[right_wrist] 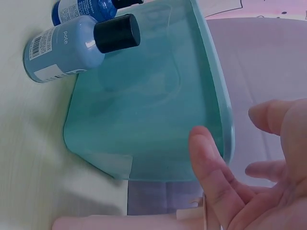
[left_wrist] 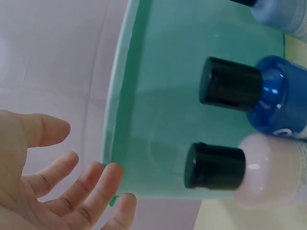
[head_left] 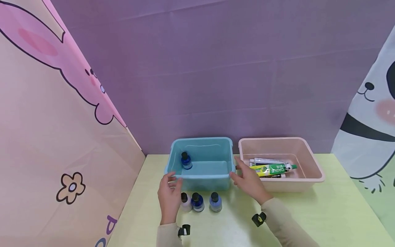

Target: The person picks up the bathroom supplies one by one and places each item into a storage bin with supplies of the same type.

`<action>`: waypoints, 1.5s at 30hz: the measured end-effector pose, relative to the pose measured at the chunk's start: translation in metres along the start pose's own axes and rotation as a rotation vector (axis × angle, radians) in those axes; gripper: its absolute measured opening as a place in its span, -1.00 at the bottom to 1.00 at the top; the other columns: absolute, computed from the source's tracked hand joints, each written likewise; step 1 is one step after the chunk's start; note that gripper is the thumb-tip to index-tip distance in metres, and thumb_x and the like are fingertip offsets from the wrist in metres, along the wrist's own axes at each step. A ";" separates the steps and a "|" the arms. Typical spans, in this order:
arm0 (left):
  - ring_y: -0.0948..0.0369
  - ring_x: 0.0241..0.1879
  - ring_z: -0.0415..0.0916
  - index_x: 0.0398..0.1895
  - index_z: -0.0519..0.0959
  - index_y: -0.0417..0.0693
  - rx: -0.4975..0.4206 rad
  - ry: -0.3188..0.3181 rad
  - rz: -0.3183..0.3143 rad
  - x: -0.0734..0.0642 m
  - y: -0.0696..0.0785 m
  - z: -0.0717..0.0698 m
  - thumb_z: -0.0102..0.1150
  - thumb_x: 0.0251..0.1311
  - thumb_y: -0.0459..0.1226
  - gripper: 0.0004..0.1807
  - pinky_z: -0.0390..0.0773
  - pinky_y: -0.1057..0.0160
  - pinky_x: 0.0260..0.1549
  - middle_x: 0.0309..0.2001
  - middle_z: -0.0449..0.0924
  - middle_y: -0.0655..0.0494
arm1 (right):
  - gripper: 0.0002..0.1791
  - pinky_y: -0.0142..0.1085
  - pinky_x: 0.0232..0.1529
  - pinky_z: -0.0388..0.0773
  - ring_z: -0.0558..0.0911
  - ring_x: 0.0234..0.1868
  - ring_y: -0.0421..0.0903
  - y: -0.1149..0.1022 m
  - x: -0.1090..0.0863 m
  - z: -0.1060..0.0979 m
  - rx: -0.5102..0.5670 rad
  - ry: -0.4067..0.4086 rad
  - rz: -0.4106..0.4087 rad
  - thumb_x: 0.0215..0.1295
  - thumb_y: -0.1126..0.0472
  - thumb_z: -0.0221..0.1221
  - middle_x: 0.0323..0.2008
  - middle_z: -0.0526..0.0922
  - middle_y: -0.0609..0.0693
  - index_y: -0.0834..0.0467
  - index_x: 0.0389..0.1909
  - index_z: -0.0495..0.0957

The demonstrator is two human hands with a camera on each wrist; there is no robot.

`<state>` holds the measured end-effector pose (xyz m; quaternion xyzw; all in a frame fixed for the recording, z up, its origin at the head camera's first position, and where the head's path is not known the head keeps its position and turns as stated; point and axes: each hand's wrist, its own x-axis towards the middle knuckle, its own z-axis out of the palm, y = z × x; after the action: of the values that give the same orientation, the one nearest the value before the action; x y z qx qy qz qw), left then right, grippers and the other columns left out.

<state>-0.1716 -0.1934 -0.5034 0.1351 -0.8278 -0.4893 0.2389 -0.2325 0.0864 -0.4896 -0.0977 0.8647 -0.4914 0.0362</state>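
A teal plastic bin stands on the table between my two hands, with one dark blue bottle with a black cap upright inside at its left. My left hand is at the bin's front left corner, fingers spread and loosely bent, fingertips right at the rim in the left wrist view. At the right end, my right hand has its fingers spread beside the bin wall and a fingertip close to the rim. In front of the bin stand a pale pink bottle, a dark blue bottle and a light blue bottle.
Right of the teal bin is a pink bin holding several tubes, among them a yellow and green toothpaste tube on top. A purple backdrop rises behind both bins. The pale yellow table extends to the right.
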 end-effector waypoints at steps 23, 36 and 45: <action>0.11 -0.16 0.63 0.04 0.64 -0.12 0.082 -0.016 -0.079 -0.013 -0.028 0.001 0.21 0.39 -0.29 -0.78 0.61 0.15 -0.12 -0.16 0.72 0.01 | -0.29 -0.35 -0.42 0.64 0.63 -0.50 -0.18 0.003 0.000 0.033 0.033 0.120 0.055 0.54 0.09 0.11 0.28 0.46 0.30 0.15 0.59 0.10; 0.18 -0.26 0.63 -0.01 0.66 -0.14 0.105 -0.023 -0.097 -0.021 -0.035 0.002 0.24 0.34 -0.31 -0.79 0.55 0.27 -0.22 -0.24 0.73 0.04 | -0.30 -0.15 -0.25 0.69 0.64 -0.52 -0.21 0.012 -0.001 0.053 -0.065 0.212 0.012 0.62 0.04 -0.03 0.31 0.48 0.34 0.19 0.62 0.01; 0.21 -0.27 0.61 -0.03 0.66 -0.12 0.106 -0.038 -0.091 -0.024 -0.039 0.004 0.26 0.33 -0.32 -0.81 0.56 0.31 -0.25 -0.26 0.72 0.06 | -0.32 0.17 0.19 0.59 0.72 -0.03 0.14 0.015 -0.002 0.061 -0.095 0.275 -0.031 0.64 0.03 -0.06 0.33 0.46 0.32 0.18 0.62 0.03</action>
<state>-0.1535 -0.1978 -0.5453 0.1756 -0.8499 -0.4575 0.1934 -0.2228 0.0430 -0.5341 -0.0444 0.8822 -0.4591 -0.0950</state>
